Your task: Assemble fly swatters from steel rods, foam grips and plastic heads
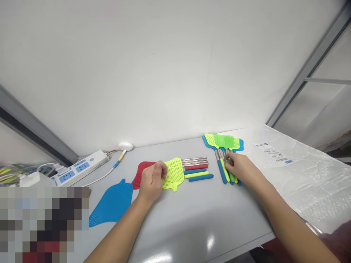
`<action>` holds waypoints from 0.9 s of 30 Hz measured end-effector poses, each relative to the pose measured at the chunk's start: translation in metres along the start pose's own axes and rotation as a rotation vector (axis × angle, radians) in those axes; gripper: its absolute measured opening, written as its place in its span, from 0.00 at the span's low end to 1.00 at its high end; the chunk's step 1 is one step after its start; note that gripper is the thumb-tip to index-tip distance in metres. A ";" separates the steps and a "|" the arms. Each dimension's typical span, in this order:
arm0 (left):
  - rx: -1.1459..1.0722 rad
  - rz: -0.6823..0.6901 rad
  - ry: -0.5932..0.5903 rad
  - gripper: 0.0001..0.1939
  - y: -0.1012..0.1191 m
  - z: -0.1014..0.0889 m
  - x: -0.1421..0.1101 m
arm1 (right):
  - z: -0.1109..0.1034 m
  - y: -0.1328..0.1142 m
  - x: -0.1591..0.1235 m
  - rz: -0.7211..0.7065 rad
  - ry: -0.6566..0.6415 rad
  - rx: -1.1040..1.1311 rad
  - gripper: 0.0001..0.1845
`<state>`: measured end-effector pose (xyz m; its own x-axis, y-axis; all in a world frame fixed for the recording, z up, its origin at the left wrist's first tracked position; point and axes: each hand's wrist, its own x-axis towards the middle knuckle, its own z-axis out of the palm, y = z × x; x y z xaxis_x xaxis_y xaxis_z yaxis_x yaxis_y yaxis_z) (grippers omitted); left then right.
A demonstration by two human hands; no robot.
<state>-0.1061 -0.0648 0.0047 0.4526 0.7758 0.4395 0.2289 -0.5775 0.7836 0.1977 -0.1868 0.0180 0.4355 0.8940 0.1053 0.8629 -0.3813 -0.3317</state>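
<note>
L hand pinches yellow mesh swatter head at its edge, narrow grip, beside red swatter head. R hand closed narrow at bunched swatter handles (hold unconfirmed, fingers mask it). Steel rods, colored grips lie between, on grey table.

A neon-yellow perforated plastic fly swatter head sits without a handle just left of a row of steel handles with red, blue and yellow grips; assembled fly swatters lie bunched right of that row, heads pointing away.
</note>
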 end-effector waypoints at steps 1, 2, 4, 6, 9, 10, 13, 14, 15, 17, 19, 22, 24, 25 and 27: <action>0.005 0.002 0.000 0.28 0.000 0.000 0.000 | 0.000 0.000 0.000 -0.002 -0.002 0.001 0.09; 0.010 0.004 0.001 0.28 0.000 0.000 0.000 | 0.000 -0.001 0.000 -0.004 -0.003 0.002 0.09; 0.014 0.009 0.007 0.28 -0.001 0.000 0.000 | 0.000 -0.001 0.000 -0.011 -0.001 0.004 0.09; 0.013 0.008 0.012 0.28 -0.001 0.000 0.000 | 0.000 -0.002 0.001 -0.018 0.000 0.005 0.08; 0.012 0.003 0.022 0.28 0.000 0.000 -0.001 | 0.001 -0.001 0.001 -0.024 -0.001 0.005 0.08; 0.009 0.003 0.024 0.28 0.001 0.000 -0.001 | 0.002 -0.001 0.001 -0.025 0.000 0.005 0.08; 0.008 0.009 0.023 0.28 0.001 -0.001 -0.001 | 0.002 0.000 0.002 -0.030 0.006 0.001 0.08; 0.009 0.012 0.022 0.28 0.002 -0.001 -0.001 | 0.003 -0.001 0.002 -0.033 0.008 -0.001 0.08; 0.010 0.013 0.022 0.28 0.002 -0.001 -0.001 | 0.003 -0.001 0.002 -0.036 0.008 -0.004 0.08; 0.012 0.017 0.025 0.28 0.002 -0.001 -0.001 | 0.003 -0.001 0.002 -0.039 0.007 -0.010 0.08; 0.007 0.019 0.028 0.28 0.003 -0.001 -0.001 | 0.004 -0.002 0.002 -0.042 0.002 -0.017 0.08; 0.002 0.014 0.032 0.28 0.003 -0.001 -0.002 | 0.004 -0.003 0.002 -0.048 -0.001 -0.025 0.09; 0.004 0.013 0.034 0.28 0.004 -0.001 -0.002 | 0.004 -0.003 0.002 -0.056 0.001 -0.029 0.09; 0.006 0.014 0.034 0.28 0.004 -0.001 -0.002 | 0.004 -0.003 0.002 -0.061 0.002 -0.032 0.10; 0.008 0.012 0.032 0.28 0.003 -0.001 -0.002 | 0.004 -0.003 0.002 -0.066 0.004 -0.038 0.10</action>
<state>-0.1076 -0.0683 0.0068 0.4278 0.7766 0.4625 0.2310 -0.5887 0.7747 0.1947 -0.1827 0.0152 0.3785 0.9166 0.1292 0.8986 -0.3304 -0.2886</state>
